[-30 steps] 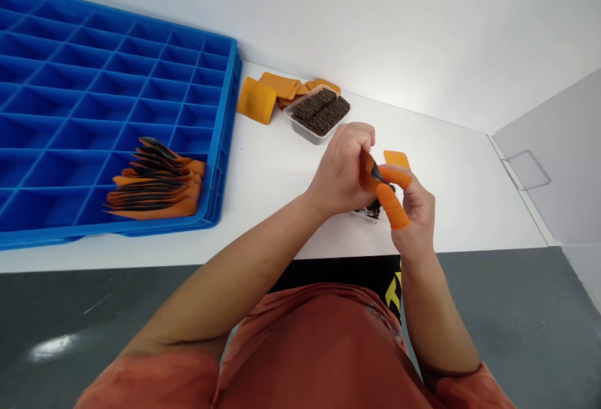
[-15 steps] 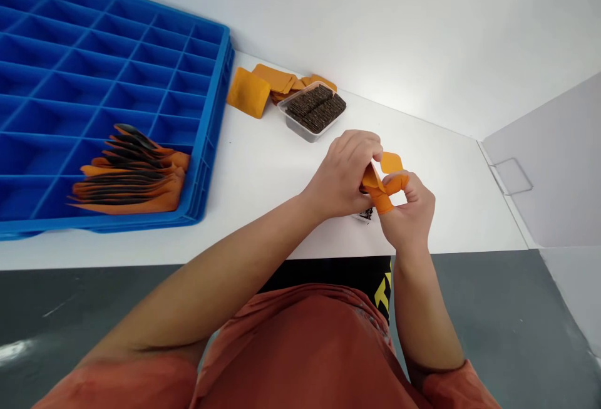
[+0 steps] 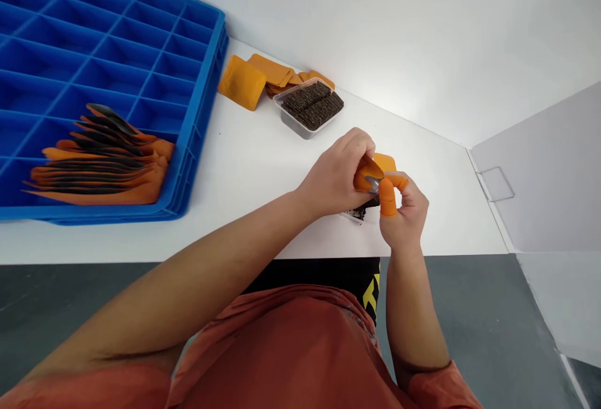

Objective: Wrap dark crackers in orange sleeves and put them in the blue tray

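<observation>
My left hand (image 3: 339,174) and my right hand (image 3: 404,208) meet over the white table (image 3: 263,165), near its front edge. Both pinch a small orange pouch (image 3: 370,172) with a dark insert showing at its mouth. Orange finger cots cover my right thumb and forefinger. Just under my hands lies a small clear tray (image 3: 357,213) of dark pieces, mostly hidden.
A blue compartment crate (image 3: 117,52) fills the left, with a fanned stack of filled orange pouches (image 3: 98,165) on it. Further back lie loose orange pouches (image 3: 253,78) and a clear tub of dark strips (image 3: 310,105). A white partition (image 3: 554,171) stands at the right.
My hands have closed together on the pouch, and the dark insert has gone further into it. The camera has drifted, so the crate now sits further left.
</observation>
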Tool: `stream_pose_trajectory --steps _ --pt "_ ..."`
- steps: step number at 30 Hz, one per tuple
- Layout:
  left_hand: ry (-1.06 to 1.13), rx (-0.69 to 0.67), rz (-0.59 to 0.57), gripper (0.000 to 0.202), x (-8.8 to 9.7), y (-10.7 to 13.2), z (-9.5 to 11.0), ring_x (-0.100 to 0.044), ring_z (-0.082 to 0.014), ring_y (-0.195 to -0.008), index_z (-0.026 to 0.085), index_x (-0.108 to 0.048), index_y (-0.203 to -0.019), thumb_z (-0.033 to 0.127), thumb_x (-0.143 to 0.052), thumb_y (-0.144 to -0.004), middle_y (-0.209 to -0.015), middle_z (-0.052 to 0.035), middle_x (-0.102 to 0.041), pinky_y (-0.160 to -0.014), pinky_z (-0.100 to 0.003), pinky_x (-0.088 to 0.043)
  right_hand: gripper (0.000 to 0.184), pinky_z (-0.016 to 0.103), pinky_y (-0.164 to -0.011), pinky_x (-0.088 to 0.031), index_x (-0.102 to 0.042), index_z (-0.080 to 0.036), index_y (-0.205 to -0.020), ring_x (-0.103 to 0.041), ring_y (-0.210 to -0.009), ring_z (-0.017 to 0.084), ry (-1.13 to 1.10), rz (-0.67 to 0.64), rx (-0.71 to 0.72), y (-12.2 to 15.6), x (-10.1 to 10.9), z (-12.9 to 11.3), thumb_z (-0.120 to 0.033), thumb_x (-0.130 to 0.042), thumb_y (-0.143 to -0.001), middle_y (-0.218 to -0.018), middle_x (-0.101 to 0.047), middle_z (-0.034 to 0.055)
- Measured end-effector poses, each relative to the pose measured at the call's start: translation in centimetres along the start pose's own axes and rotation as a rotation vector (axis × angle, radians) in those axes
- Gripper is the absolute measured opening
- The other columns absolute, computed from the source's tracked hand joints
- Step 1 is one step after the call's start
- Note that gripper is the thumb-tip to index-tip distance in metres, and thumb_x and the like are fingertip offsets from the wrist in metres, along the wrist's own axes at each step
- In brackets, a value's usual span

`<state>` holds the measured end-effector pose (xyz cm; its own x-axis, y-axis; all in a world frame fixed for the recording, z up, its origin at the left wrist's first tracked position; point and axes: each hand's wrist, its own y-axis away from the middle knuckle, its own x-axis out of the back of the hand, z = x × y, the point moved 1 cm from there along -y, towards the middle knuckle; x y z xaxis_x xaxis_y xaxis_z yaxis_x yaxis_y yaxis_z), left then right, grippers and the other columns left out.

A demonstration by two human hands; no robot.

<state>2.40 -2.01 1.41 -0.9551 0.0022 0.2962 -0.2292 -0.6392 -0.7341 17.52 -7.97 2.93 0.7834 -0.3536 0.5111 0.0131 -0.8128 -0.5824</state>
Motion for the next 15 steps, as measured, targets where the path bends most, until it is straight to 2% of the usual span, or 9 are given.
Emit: stream_pose_trajectory --steps 3,5,7,11,15 --pt "-0.035 0.035 0.041 0.04 -0.1 0.0 -0.1 -0.046 -0.0166 -0.077 0.025 -0.034 -0.09 0.025 -0.071 -0.072 -0.093 -0.002 -0.052 -0.066 -0.031 -0.042 0.013 0.043 -0.087 -0.054 -0.072 -0.029 -0.101 -0.07 -0.092 0.021 0.246 0.129 0.149 0.3 0.1 -0.1 -0.036 -0.062 -0.097 -0.094 -0.076 0.0024" --pt "-0.077 0.004 0.046 0.04 -0.1 0.0 -0.1 -0.048 -0.0181 -0.081 0.025 -0.036 -0.091 0.027 -0.072 -0.074 -0.094 -0.0027 -0.053 -0.069 -0.033 -0.043 0.013 0.045 -0.087 -0.055 -0.072 -0.028 -0.102 -0.071 -0.092 0.022 0.317 0.147 0.157 0.3 0.3 -0.3 -0.032 -0.062 -0.095 -0.095 -0.076 0.0034" --pt "-0.113 -0.054 0.046 0.038 -0.1 0.0 -0.1 -0.053 -0.0207 -0.088 0.024 -0.039 -0.096 0.026 -0.071 -0.076 -0.1 -0.0047 -0.056 -0.075 -0.035 -0.046 0.014 0.044 -0.084 -0.056 -0.072 -0.026 -0.101 -0.071 -0.088 0.021 0.272 0.075 0.087 0.0 0.5 -0.5 -0.027 -0.062 -0.091 -0.093 -0.076 0.0035" --pt "-0.165 -0.148 0.02 0.041 -0.2 0.2 0.0 -0.057 -0.0257 -0.106 0.025 -0.042 -0.11 0.023 -0.069 -0.079 -0.116 -0.0085 -0.058 -0.088 -0.041 -0.049 0.021 0.039 -0.081 -0.058 -0.075 -0.024 -0.101 -0.07 -0.084 0.018 0.044 -0.136 -0.152 -1.4 1.2 -0.3 -0.026 -0.067 -0.082 -0.093 -0.077 0.0022" --pt "-0.127 -0.205 -0.004 0.048 -0.5 0.5 -0.2 -0.057 -0.0261 -0.113 0.026 -0.041 -0.12 0.019 -0.067 -0.08 -0.122 -0.0092 -0.055 -0.087 -0.04 -0.052 0.013 0.036 -0.076 -0.057 -0.076 -0.023 -0.088 -0.068 -0.077 0.016 -0.176 -0.357 -0.292 -2.5 1.9 0.1 -0.03 -0.069 -0.079 -0.083 -0.076 0.0001"
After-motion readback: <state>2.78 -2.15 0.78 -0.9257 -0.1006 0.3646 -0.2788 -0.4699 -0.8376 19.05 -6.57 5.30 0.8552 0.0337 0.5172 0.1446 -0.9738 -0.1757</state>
